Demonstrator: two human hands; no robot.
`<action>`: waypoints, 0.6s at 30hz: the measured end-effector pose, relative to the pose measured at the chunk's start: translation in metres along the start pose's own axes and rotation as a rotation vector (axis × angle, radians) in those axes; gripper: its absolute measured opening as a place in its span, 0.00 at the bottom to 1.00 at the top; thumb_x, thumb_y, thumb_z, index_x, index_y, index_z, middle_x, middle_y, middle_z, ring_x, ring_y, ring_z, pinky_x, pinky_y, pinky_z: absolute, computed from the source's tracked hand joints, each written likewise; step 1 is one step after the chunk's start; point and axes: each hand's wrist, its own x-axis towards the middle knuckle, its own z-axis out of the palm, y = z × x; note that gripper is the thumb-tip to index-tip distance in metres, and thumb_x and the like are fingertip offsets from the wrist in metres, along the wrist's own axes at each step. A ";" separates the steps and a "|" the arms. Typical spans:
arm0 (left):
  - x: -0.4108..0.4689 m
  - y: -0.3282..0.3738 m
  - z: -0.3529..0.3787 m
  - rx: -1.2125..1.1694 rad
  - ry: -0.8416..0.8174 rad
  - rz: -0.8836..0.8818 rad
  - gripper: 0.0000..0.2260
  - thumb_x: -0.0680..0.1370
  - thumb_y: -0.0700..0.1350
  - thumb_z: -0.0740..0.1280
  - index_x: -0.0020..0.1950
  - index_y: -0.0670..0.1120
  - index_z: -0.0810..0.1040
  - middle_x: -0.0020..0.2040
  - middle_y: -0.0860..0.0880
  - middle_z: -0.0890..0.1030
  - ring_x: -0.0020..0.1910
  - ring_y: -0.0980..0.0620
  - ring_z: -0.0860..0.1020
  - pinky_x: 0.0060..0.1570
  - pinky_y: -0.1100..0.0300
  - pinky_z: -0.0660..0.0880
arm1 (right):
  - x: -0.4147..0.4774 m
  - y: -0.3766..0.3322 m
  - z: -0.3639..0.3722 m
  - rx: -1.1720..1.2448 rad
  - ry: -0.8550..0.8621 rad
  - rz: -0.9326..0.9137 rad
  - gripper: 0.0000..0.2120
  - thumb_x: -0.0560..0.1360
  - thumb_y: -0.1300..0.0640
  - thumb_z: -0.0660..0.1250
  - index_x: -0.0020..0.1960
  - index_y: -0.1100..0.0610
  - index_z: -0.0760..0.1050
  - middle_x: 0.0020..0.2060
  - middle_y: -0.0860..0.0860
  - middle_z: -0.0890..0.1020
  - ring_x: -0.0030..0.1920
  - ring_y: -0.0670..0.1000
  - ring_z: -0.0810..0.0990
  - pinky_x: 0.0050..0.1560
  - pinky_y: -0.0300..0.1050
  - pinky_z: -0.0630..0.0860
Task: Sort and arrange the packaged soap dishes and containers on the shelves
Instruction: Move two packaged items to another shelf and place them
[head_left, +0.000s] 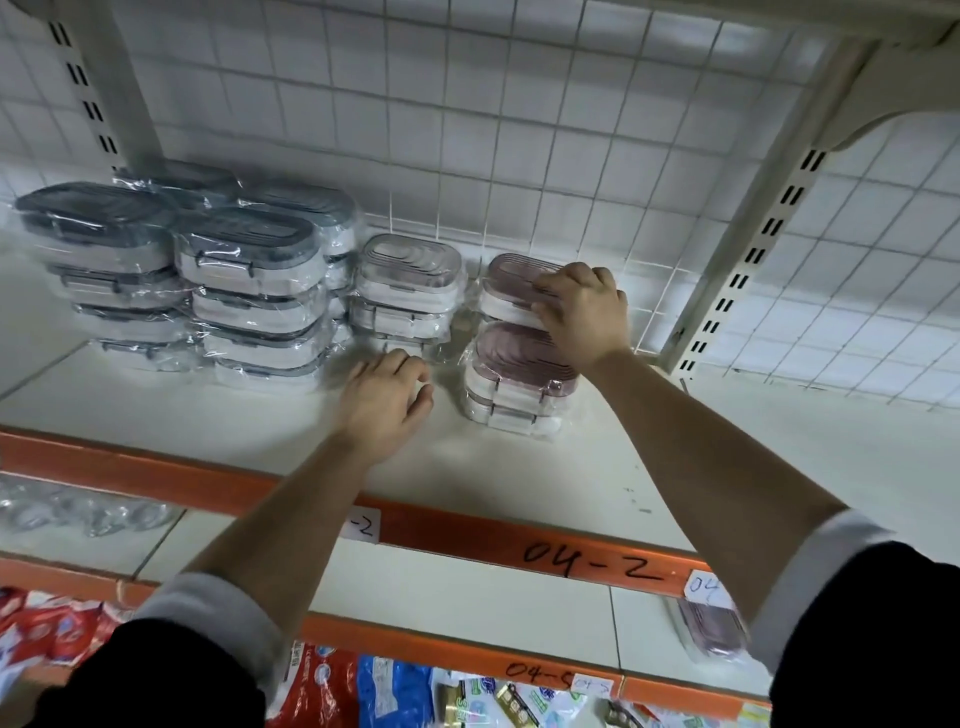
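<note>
Head view: I see wrapped grey-lidded soap dishes (249, 254) stacked left on the white shelf (675, 467), a clear-lidded stack (408, 291) beside them, pink-lidded ones (519, 374) right. My right hand (582, 312) presses the top pink box (511, 291), seemingly gripping it. My left hand (387, 400) hovers loosely curled, empty, before the clear stack.

One head cam only, wide-angle; looks fwd and down along both forearms onto a white shelf (675, 452) at close range. Wire-grid back panel (519, 130) fills the top.
</note>
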 end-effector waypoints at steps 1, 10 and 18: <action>0.000 0.000 0.000 0.001 -0.003 0.006 0.22 0.75 0.56 0.50 0.49 0.44 0.78 0.48 0.46 0.78 0.48 0.43 0.77 0.51 0.50 0.69 | -0.001 0.002 -0.002 0.003 -0.025 -0.012 0.17 0.77 0.51 0.66 0.65 0.48 0.76 0.59 0.50 0.77 0.63 0.58 0.70 0.59 0.54 0.68; -0.006 0.023 -0.013 -0.002 0.289 0.142 0.13 0.76 0.48 0.59 0.47 0.42 0.79 0.45 0.43 0.78 0.44 0.42 0.75 0.48 0.50 0.68 | -0.064 0.041 -0.045 0.144 -0.056 0.004 0.19 0.81 0.54 0.61 0.69 0.60 0.71 0.66 0.56 0.74 0.67 0.58 0.70 0.67 0.50 0.66; -0.024 0.137 -0.005 -0.113 0.324 0.312 0.11 0.77 0.46 0.61 0.49 0.42 0.79 0.47 0.44 0.78 0.46 0.41 0.77 0.51 0.49 0.69 | -0.163 0.104 -0.111 0.082 0.030 0.181 0.15 0.79 0.57 0.63 0.64 0.60 0.75 0.61 0.56 0.77 0.63 0.61 0.71 0.61 0.50 0.69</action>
